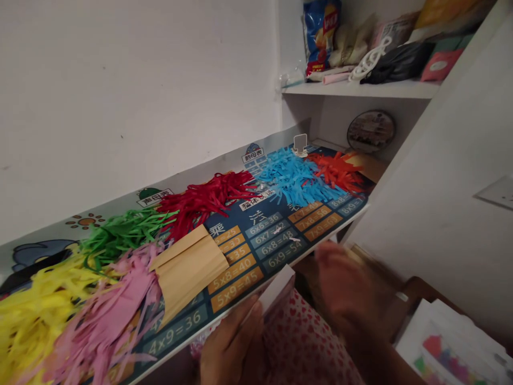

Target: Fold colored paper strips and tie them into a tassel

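Note:
My left hand (234, 342) is at the table's front edge, its fingers closed round a white flat piece that looks like folded paper (277, 289). My right hand (340, 275), smeared by motion, is to the right of that piece and apart from it; its fingers cannot be made out. Just beyond my left hand, a brown paper envelope (192, 267) lies on the printed table mat (276, 259). Beside the envelope are pink fringed strips (112, 315).
Yellow (40, 305), green (124, 232), red (204, 200), blue (296, 179) and orange strips (339, 170) lie along the table. A shelf (360, 90) holds a chip bag (320, 35) and other items. At lower right stands a white printed box (452, 342).

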`<action>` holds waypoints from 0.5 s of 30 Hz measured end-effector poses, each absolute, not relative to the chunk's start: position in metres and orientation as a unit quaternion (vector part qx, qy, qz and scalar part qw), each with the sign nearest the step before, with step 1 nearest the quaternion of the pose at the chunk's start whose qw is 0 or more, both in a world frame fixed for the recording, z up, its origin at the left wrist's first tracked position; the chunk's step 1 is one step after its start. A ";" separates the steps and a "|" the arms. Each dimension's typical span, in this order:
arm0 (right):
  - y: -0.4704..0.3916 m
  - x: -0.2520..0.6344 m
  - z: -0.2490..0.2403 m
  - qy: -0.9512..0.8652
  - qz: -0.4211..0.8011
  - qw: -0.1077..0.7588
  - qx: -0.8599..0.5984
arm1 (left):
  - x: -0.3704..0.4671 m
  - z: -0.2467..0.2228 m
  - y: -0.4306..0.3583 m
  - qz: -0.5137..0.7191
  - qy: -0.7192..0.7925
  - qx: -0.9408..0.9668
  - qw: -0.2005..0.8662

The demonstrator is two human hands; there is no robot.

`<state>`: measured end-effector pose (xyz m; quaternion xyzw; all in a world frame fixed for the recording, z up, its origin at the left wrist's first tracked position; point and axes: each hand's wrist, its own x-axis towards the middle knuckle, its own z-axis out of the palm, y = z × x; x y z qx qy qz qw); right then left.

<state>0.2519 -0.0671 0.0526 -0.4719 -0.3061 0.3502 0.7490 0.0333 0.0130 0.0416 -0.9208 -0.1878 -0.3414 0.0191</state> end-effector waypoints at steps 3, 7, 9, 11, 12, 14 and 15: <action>-0.073 0.212 0.044 -0.233 0.457 0.773 -0.373 | 0.032 0.041 0.012 -0.326 -0.191 -0.925 0.023; -0.067 0.177 0.028 -0.081 0.589 0.746 -0.300 | 0.031 0.042 0.006 -0.315 -0.190 -0.930 0.024; -0.065 0.171 0.024 -0.041 0.590 0.748 -0.303 | 0.032 0.043 0.003 -0.311 -0.172 -0.934 0.022; -0.066 0.169 0.022 -0.019 0.585 0.750 -0.308 | 0.032 0.044 0.002 -0.304 -0.159 -0.939 0.017; -0.067 0.168 0.023 -0.011 0.583 0.751 -0.310 | 0.031 0.043 0.001 -0.302 -0.160 -0.940 0.015; -0.069 0.167 0.024 0.007 0.579 0.752 -0.315 | 0.030 0.042 0.001 -0.297 -0.165 -0.940 0.013; -0.069 0.166 0.025 0.014 0.579 0.751 -0.317 | 0.029 0.042 0.001 -0.296 -0.165 -0.941 0.015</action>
